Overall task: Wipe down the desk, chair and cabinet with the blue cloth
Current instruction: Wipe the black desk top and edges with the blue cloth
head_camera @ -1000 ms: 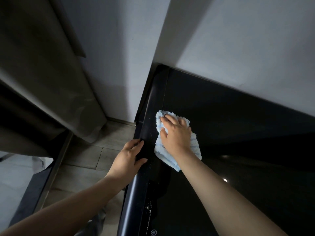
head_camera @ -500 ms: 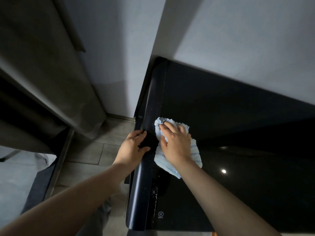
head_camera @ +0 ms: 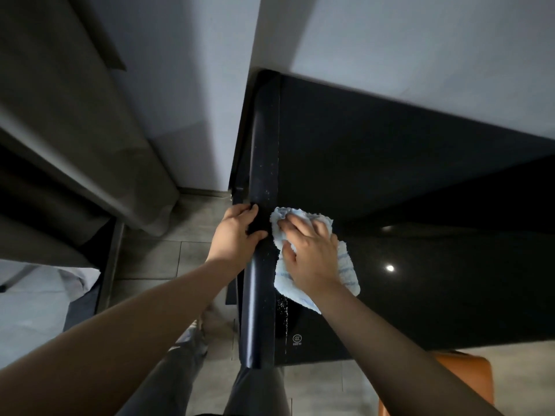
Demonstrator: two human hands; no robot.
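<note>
Right hand [head_camera: 312, 253] lies spread flat on the cloth [head_camera: 347, 265], pressing it to the glossy desk [head_camera: 390, 175] by its left edge, likely for an even drag. Left hand [head_camera: 237, 235] curls round that edge (bracing, probably). Specks [head_camera: 267, 175] beyond suggest more wiping ahead.

- Curtain [head_camera: 75, 130]: grey-brown fabric hanging in long folds; its hem ends close to the floor
- Wall [head_camera: 420, 40]: pale and plain, right of the curtain; a vertical corner edge runs down it
- Skirting strip [head_camera: 204, 192]: at the wall's foot, just right of the curtain's hem
- Floor tiles [head_camera: 156, 259]: grey, with thin joints, below the curtain's hem
- White bedding [head_camera: 33, 310]: below and left of the curtain; a dark bar [head_camera: 112, 262] lies between it and the tiles
</note>
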